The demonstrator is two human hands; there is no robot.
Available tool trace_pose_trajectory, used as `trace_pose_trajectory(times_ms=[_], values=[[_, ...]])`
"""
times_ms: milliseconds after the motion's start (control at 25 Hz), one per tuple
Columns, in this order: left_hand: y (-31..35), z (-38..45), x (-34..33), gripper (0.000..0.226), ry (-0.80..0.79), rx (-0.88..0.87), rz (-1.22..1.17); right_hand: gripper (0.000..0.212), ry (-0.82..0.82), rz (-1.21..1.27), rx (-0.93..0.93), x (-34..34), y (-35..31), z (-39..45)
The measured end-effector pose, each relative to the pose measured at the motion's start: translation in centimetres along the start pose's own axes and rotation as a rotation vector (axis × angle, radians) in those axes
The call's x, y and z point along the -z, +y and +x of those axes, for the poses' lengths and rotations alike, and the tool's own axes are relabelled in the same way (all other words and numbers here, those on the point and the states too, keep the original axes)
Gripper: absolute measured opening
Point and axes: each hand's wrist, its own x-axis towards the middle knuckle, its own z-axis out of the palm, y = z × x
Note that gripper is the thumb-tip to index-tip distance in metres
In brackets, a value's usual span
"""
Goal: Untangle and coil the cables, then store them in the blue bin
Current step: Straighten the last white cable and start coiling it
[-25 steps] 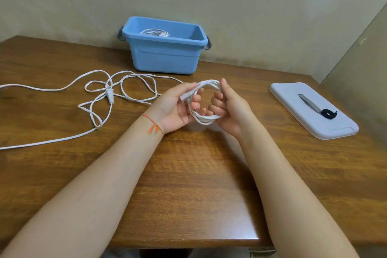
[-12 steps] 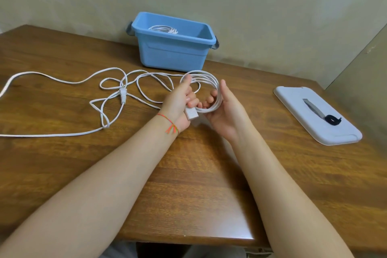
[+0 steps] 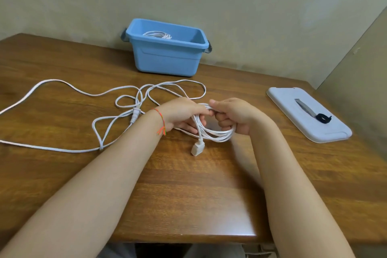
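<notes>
Nearest the viewer, two bare forearms reach toward 12 o'clock over the wooden table (image 3: 188,195). At the centre, the right hand (image 3: 234,117) has its fingers curled round a small coil of white cable (image 3: 217,133), thumb pressed on top, apparently so the finished loops cannot spring apart. The left hand (image 3: 180,114), wearing a red thread bracelet (image 3: 160,120), pinches the same coil at its 9 o'clock side; its fingertips are partly hidden, so their exact spread cannot be told. A white socket end (image 3: 196,148) dangles from the coil toward 6 o'clock, just reaching the table. The uncoiled remainder of the cable (image 3: 69,88) trails toward 9 o'clock in loose, overlapping loops, its two-pin plug (image 3: 135,114) lying among them; this slack presumably feeds the next turns. At 3 o'clock lies the pale bin lid (image 3: 293,115), set aside with a strap (image 3: 307,110) on it. Farthest, at 12 o'clock against the wall, stands the open blue bin (image 3: 165,58), a stored coil (image 3: 157,34) already inside.
</notes>
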Motion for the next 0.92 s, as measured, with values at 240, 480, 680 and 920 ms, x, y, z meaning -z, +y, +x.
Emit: trace_pose_trajectory(times_ms=[240, 480, 680, 920], values=[[1.3, -0.8, -1.5, 0.005, -0.148, 0.018, 0.272, 0.036, 0.056, -0.099, 0.047, 2.3, -0.6, -0.7], [3.0, 0.2, -2.7, 0.019, 0.22, -0.119, 0.092, 0.035, 0.225, 0.282, 0.19, 1.7, -1.0, -1.5], [4.4, 0.8, -2.3, 0.019, 0.581, -0.247, -0.082, 0.031, -0.131, 0.105, 0.121, -1.1, 0.5, -2.6], [2.6, -0.3, -0.8, 0.018, 0.536, -0.184, -0.003, 0.009, 0.074, -0.035, 0.183, -0.7, 0.6, -3.4]])
